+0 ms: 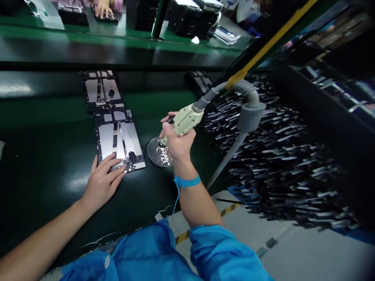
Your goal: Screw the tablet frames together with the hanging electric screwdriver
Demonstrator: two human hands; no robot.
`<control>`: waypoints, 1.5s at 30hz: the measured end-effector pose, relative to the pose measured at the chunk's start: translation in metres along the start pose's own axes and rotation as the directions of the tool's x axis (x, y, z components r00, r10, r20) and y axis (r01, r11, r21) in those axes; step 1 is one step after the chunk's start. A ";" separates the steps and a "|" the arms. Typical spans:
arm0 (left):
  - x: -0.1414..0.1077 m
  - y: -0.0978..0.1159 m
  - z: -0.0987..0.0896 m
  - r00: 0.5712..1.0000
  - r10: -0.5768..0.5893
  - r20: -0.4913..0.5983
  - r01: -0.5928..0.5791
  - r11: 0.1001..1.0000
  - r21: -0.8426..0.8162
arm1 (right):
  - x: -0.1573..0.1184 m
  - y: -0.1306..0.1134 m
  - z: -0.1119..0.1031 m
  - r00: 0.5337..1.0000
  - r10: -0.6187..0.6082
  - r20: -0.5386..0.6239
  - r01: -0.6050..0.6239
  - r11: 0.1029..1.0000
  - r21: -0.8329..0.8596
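Note:
My right hand (178, 146) is wrapped around a pale green electric screwdriver (187, 119), whose corded end points up to the right. Its lower end is over a round perforated metal dish (154, 151) holding small shiny pieces, perhaps screws; the tip itself is hidden by my hand. Flat on the near edge of an opened tablet housing (131, 136) lies my left hand (101, 181), fingers spread. That housing shows silver panels, a dark frame and a small black part near its lower right corner. Beyond it, touching or nearly so, is a similar housing (109, 89).
Bundles of dark strip-like parts (263, 156) fill the right side. A grey cylinder on a cable (251, 116) hangs before them. Another dark housing (200, 82) lies further back. Across the green bench (52, 144), a co-worker's hand (104, 8) rests on a device.

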State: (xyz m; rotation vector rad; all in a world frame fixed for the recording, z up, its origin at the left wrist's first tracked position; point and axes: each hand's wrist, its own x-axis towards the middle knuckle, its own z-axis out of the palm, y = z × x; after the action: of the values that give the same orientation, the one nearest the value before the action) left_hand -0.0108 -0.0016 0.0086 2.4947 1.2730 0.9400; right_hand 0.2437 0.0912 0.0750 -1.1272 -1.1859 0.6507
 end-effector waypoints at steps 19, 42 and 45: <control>-0.001 0.000 -0.001 0.999 -0.025 0.026 0.026 0.999 -0.041 | -0.012 0.024 -0.007 0.997 -0.065 -0.037 0.060 0.990 -0.128; 0.002 0.001 0.006 0.997 -0.068 0.025 0.070 0.991 -0.112 | -0.071 -0.028 0.047 0.952 -0.011 0.305 -0.021 0.994 0.104; 0.003 0.002 0.006 0.997 -0.073 0.028 0.075 0.990 -0.116 | -0.078 -0.021 0.047 0.944 -0.016 0.329 -0.019 0.994 0.103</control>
State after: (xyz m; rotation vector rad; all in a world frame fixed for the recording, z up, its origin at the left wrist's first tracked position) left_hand -0.0046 0.0001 0.0063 2.3464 1.2563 0.9370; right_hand 0.1729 0.0313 0.0637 -0.9528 -1.4165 0.9186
